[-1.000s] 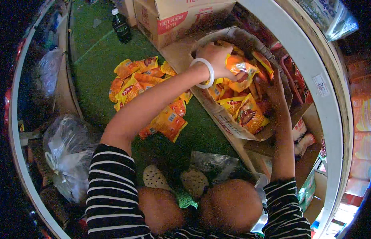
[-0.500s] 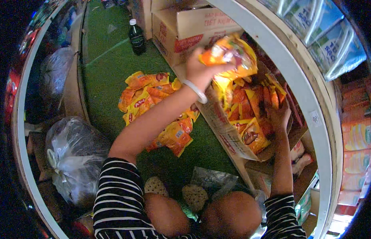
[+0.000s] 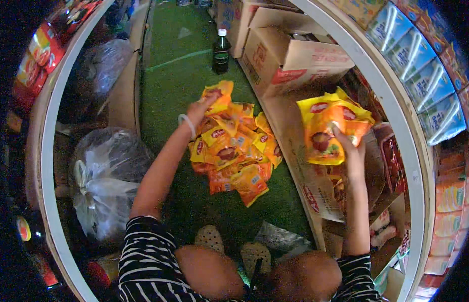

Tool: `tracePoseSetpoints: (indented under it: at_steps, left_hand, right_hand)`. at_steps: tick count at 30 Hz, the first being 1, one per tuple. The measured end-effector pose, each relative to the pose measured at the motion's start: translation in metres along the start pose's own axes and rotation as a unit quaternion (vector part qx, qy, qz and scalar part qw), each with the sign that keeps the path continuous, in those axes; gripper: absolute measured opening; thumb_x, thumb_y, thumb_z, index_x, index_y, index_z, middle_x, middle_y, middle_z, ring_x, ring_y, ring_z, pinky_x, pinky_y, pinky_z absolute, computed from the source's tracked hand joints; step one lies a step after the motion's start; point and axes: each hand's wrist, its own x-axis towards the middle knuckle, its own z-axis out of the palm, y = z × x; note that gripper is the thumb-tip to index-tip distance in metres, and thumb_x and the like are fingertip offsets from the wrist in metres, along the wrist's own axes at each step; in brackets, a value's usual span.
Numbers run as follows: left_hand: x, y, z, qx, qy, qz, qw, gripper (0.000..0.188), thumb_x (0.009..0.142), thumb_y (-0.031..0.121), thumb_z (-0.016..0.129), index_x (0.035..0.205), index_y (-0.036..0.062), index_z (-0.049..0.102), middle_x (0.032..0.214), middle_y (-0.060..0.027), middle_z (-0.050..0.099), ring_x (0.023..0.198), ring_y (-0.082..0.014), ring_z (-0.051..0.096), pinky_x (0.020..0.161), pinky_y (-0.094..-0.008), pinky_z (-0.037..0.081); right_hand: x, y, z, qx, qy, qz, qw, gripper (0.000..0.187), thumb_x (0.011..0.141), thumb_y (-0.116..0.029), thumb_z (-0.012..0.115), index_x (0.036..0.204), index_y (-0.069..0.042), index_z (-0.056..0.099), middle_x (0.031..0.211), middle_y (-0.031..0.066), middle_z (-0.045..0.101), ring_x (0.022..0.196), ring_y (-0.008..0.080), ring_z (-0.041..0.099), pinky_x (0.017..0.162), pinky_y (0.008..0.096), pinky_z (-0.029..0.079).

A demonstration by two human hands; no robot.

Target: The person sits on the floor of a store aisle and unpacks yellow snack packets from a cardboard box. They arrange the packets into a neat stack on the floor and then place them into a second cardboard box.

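Observation:
My left hand [image 3: 199, 109], with a pale band at the wrist, is closed on a yellow-and-orange food packet [image 3: 220, 93] at the far edge of a loose pile. Similar packets [image 3: 227, 151] overlap in that pile on the green floor, several printed with a picture of food. On the right, my right hand [image 3: 351, 151] grips a bunch of the same packets [image 3: 325, 128] above an open carton [image 3: 315, 194]. More packets [image 3: 337, 189] show inside the carton, partly hidden by my right hand and its bunch.
A dark bottle [image 3: 221, 53] with a white cap stands beyond the pile. Another open carton [image 3: 295, 63] sits at the far right. A tied clear plastic bag [image 3: 111, 183] lies at the left. Shelves with packaged goods [image 3: 416, 75] rise on the right; clear plastic [image 3: 280, 239] lies near my feet.
My left hand has gone from above the carton to the far edge of the pile. My right hand has risen out of the carton with packets. The whole view has shifted.

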Motion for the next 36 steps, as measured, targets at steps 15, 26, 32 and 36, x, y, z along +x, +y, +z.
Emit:
tracePoseSetpoints:
  at_steps: [15,26,32,36]
  left_hand:
    - [-0.011,-0.005,0.033,0.445,-0.064,0.377,0.81,0.053,0.084,0.046,0.054,0.125,0.0111,0.052,0.133,-0.0128,0.047,0.126,-0.0319,0.039,0.106,-0.0386,0.029]
    - [-0.074,0.084,0.155,0.413,-0.195,0.478,0.75,0.028,0.08,0.018,0.06,0.105,0.0053,0.061,0.106,-0.0165,0.06,0.101,-0.0331,0.057,0.09,-0.0395,0.045]
    - [-0.111,0.077,0.272,0.352,-0.368,0.568,0.647,0.036,0.08,0.036,0.061,0.096,0.0029,0.062,0.094,-0.015,0.061,0.089,-0.0328,0.058,0.082,-0.0426,0.046]
    - [-0.131,0.047,0.296,0.545,-0.424,0.482,0.54,0.035,0.073,0.043,0.064,0.076,0.0074,0.062,0.07,-0.0113,0.06,0.083,-0.0298,0.06,0.081,-0.0443,0.044]
  right_hand:
    - [-0.006,0.162,0.129,-0.311,-0.341,0.109,0.88,0.055,0.081,-0.047,0.061,0.119,-0.008,0.053,0.108,0.0121,0.062,0.102,0.0237,0.059,0.078,0.0434,0.052]
    - [-0.041,0.017,-0.106,-0.477,0.078,-0.166,0.86,0.016,0.082,-0.012,0.062,0.094,-0.002,0.067,0.094,0.0122,0.067,0.08,0.0261,0.064,0.075,0.0335,0.05]
    - [-0.03,0.068,-0.193,-0.609,0.159,-0.079,0.773,0.047,0.076,-0.029,0.066,0.117,-0.011,0.055,0.109,0.0195,0.061,0.099,0.0355,0.058,0.085,0.0413,0.047]
    - [-0.025,0.129,-0.261,-0.614,0.162,0.067,0.77,0.062,0.072,-0.036,0.068,0.126,-0.013,0.048,0.115,0.0219,0.057,0.106,0.0365,0.055,0.087,0.0429,0.046]
